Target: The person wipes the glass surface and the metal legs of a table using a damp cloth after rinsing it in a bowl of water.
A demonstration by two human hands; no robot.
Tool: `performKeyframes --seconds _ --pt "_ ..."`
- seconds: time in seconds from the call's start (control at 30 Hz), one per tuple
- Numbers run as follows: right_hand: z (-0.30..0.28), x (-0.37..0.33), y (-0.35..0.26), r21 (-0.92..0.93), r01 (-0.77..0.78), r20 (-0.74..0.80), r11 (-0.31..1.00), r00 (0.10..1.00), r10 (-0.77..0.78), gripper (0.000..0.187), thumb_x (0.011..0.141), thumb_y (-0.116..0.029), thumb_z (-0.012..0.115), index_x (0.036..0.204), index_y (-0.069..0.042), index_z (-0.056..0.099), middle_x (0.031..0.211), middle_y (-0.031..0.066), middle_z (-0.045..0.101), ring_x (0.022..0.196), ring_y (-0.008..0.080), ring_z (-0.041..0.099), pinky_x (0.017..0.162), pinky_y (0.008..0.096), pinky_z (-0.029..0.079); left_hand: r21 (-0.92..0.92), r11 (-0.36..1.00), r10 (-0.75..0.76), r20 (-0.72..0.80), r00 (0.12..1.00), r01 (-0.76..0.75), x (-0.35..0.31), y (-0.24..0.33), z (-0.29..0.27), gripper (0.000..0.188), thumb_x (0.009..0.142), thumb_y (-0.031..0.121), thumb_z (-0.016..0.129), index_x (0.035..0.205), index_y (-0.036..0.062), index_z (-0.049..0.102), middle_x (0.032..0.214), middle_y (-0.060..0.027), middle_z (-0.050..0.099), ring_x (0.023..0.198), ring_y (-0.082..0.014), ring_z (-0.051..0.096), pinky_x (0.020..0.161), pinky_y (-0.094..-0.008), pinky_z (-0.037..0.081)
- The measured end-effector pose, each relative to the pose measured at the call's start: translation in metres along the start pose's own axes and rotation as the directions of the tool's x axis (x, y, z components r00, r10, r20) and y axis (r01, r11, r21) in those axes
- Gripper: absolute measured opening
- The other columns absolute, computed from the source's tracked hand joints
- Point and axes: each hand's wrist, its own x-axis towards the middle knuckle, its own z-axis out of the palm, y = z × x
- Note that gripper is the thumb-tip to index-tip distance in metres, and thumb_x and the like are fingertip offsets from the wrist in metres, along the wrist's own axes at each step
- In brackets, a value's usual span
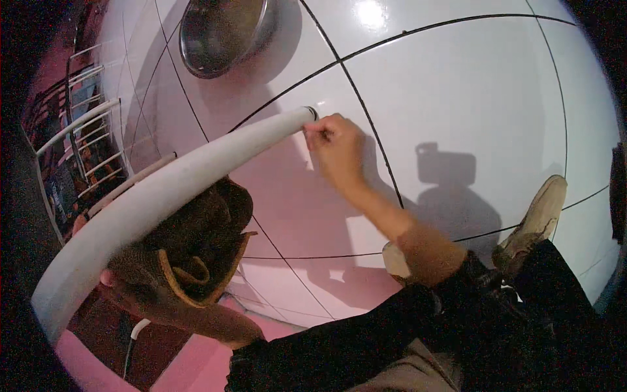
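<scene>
A long white tube (189,170), bowed by the lens, runs from the lower left up to the middle of the view. My left hand (130,277) is closed round its near part, with a thumb on the near side and a fingertip past the far edge. A brown fabric piece (202,245) with an orange-tan edge hangs beside the tube at this hand; how it is held cannot be made out. At the tube's far end, by a dark rim, my right hand (336,147) pinches its thumb and fingers together. What lies between those fingertips is too small to tell.
On the white tiled floor (457,78) stands a dark metal basin (225,32), beyond the tube. A white wire rack (95,130) is at the far left. My shoe (535,215) is at the right. Pink surfaces (202,359) lie at the lower left.
</scene>
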Motion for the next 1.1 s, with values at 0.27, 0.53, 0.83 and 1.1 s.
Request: performKeyframes --seconds 0.27,0.53,0.83,1.1 --pt "0.014 -0.035 -0.016 0.346 0.307 -0.159 0.887 0.951 -0.267 0.006 0.081 0.001 0.063 0.086 -0.002 0.064 0.081 0.0084 0.061 0.074 0.016 0.062 0.065 0.0274 0.05 -0.022 1.0 0.015 -0.003 1.0 -0.016 0.003 0.005 -0.001 0.07 0.082 0.032 0.07 0.133 -0.0012 0.036 0.126 -0.0275 0.048 0.106 -0.0362 0.056 0.097 -0.0462 0.043" --pt "0.028 -0.023 -0.031 0.401 0.19 -0.143 0.896 0.979 -0.143 0.007 0.082 0.0 0.064 0.089 0.0 0.062 0.084 0.008 0.061 0.074 0.0152 0.061 0.065 0.0263 0.05 -0.006 1.0 0.015 0.008 1.0 -0.015 -0.002 -0.004 -0.003 0.071 0.082 0.033 0.07 0.133 -0.0013 0.035 0.126 -0.0279 0.048 0.106 -0.0363 0.056 0.097 -0.0462 0.043" --pt "0.019 -0.019 -0.013 0.474 0.014 -0.058 0.88 0.998 0.015 0.009 0.081 0.005 0.064 0.09 0.001 0.062 0.09 0.0073 0.06 0.079 0.0128 0.061 0.067 0.0237 0.052 -0.03 1.0 0.007 0.019 1.0 -0.007 -0.003 -0.005 0.004 0.072 0.081 0.034 0.07 0.134 -0.0014 0.035 0.126 -0.0282 0.048 0.106 -0.0364 0.056 0.097 -0.0463 0.043" --pt "0.021 -0.013 -0.009 0.439 0.183 -0.142 0.88 0.981 -0.134 0.008 0.076 -0.003 0.069 0.082 -0.001 0.064 0.084 0.0122 0.06 0.073 0.0202 0.062 0.064 0.029 0.051 -0.03 0.999 0.031 0.026 0.999 -0.03 0.005 -0.001 0.005 0.073 0.081 0.034 0.07 0.134 -0.0015 0.034 0.126 -0.0285 0.048 0.106 -0.0365 0.056 0.097 -0.0464 0.042"
